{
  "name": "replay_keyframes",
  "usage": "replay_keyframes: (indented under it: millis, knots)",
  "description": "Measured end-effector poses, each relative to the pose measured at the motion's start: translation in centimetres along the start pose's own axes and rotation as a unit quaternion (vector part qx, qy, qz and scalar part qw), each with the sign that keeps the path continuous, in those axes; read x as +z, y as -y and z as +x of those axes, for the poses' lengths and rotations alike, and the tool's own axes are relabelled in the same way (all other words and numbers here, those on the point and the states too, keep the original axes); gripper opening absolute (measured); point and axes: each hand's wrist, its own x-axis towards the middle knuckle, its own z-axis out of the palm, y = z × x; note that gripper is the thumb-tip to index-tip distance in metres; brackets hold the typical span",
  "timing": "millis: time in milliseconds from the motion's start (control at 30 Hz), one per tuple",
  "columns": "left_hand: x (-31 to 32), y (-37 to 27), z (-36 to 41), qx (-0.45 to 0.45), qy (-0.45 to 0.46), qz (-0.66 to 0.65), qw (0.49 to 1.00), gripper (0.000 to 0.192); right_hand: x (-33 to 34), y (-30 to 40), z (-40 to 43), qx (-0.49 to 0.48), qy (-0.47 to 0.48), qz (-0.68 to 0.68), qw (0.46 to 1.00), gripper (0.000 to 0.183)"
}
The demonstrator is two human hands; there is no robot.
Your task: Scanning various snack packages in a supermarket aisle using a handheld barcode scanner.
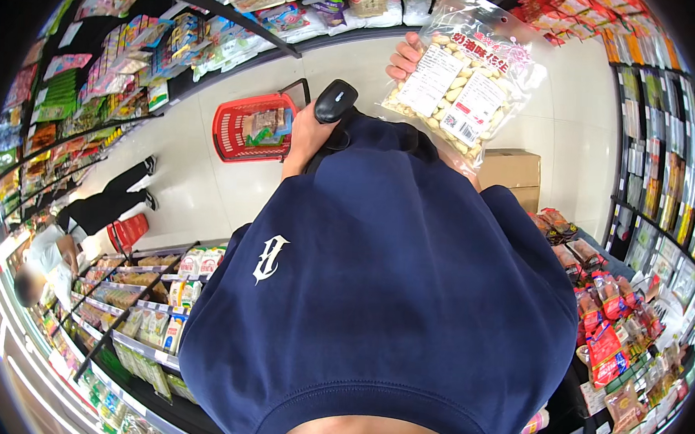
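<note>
My right hand holds up a large clear plastic bag of peanuts in their shells. Its fingers wrap the left edge, while the palm is hidden behind the bag. Two white labels with print and codes face up, and a hang hole pierces the top. To the left, my left hand is closed at a black rounded handle-like object; its fingers are mostly hidden. Beside that hand, a red shopping basket with a black handle stands low, carrying a few packaged goods.
Cardboard boxes sit on the floor at right. Shelves of packaged snacks line the far left; racks stand at right. Red packets fill a display near my right side. A person stands at left by another red basket.
</note>
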Motion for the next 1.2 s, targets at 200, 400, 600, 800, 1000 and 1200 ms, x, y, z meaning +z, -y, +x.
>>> replay_keyframes:
  millis: [200,400,600,800,1000,1200]
  knots:
    - [-0.3,-1.3,1.2,0.007,0.041,0.019,0.999,0.039,1.4,0.4,0.0,-0.033,-0.015,-0.033,0.999,0.051]
    - [0.6,-2.6,2.5,0.022,0.083,0.043,0.995,0.042,1.0,2.1,-2.9,-0.125,-0.059,-0.035,0.990,0.052]
    - [1.3,-4.4,3.4,0.052,0.112,0.066,0.990,0.041,3.8,2.3,-7.0,-0.309,-0.370,-0.205,0.852,0.038]
    - [1.5,-5.4,4.4,0.012,0.130,-0.086,0.988,0.039,8.0,2.0,-5.7,-0.325,-0.523,-0.245,0.748,0.035]
    - [-1.6,-12.8,2.7,0.023,0.259,-0.204,0.944,0.047,0.9,3.4,-5.7,-0.230,-0.051,-0.091,0.968,0.037]
    - [2.0,-15.1,2.3,0.183,0.321,-0.121,0.921,0.050,-1.9,5.0,-5.8,-0.195,-0.017,-0.093,0.976,0.038]
